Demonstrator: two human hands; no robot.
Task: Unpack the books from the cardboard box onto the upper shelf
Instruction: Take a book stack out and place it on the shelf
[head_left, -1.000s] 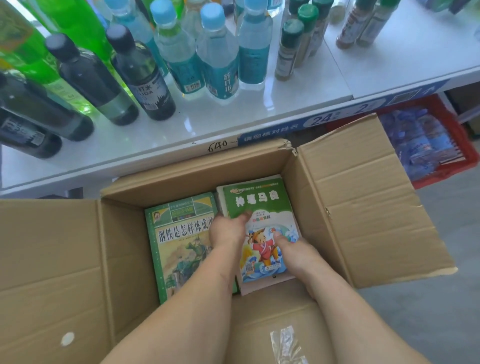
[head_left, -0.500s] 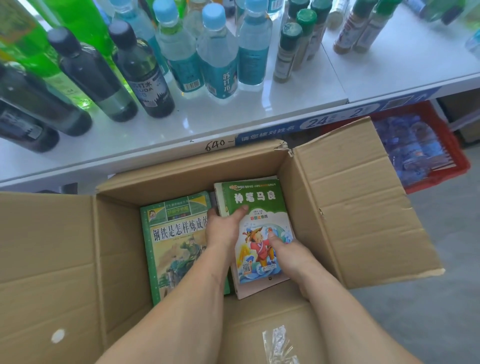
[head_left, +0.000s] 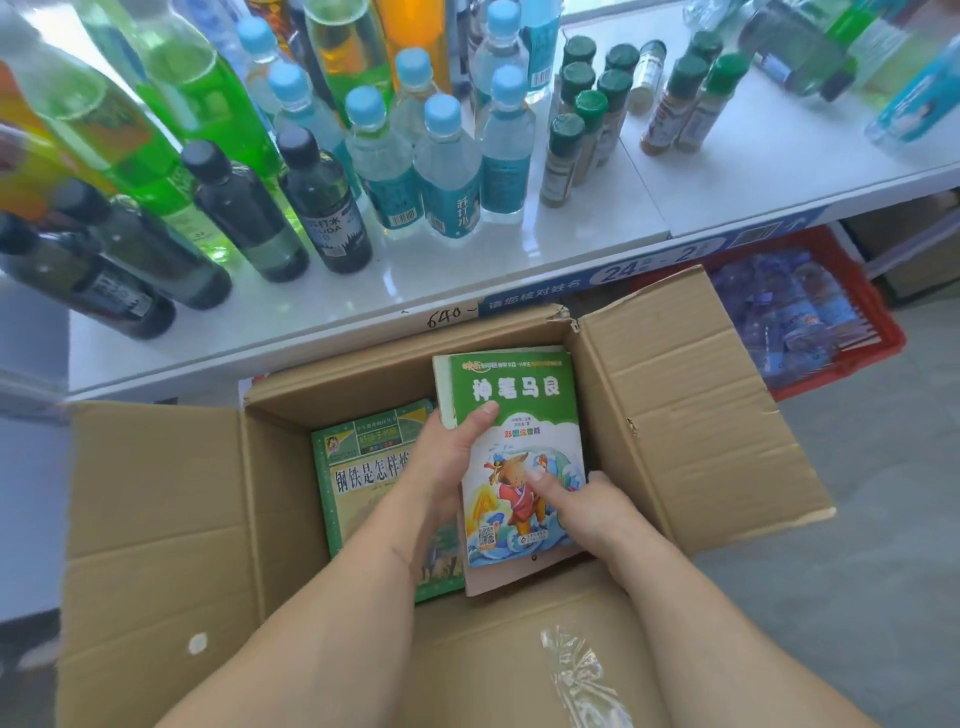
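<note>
An open cardboard box (head_left: 691, 426) stands on the floor below a white shelf (head_left: 649, 208). Both hands hold a green cartoon-cover book (head_left: 519, 410) with another book under it, raised at the box's right side. My left hand (head_left: 447, 462) grips the left edge, thumb on the cover. My right hand (head_left: 587, 504) grips the lower right edge, thumb on the picture. A second green book (head_left: 358, 467) lies flat in the box on the left, partly hidden by my left arm.
Many bottles crowd the shelf: dark soda bottles (head_left: 322, 208), blue-capped water bottles (head_left: 447, 171), green-capped spice jars (head_left: 571, 135). Bare shelf surface (head_left: 753, 171) shows right of the jars. A red crate (head_left: 810, 312) of blue packets sits under the shelf at right.
Both hands have lifted the cartoon-cover book, with the one under it, up and toward the shelf. The camera view has tilted up, showing more of the shelf.
</note>
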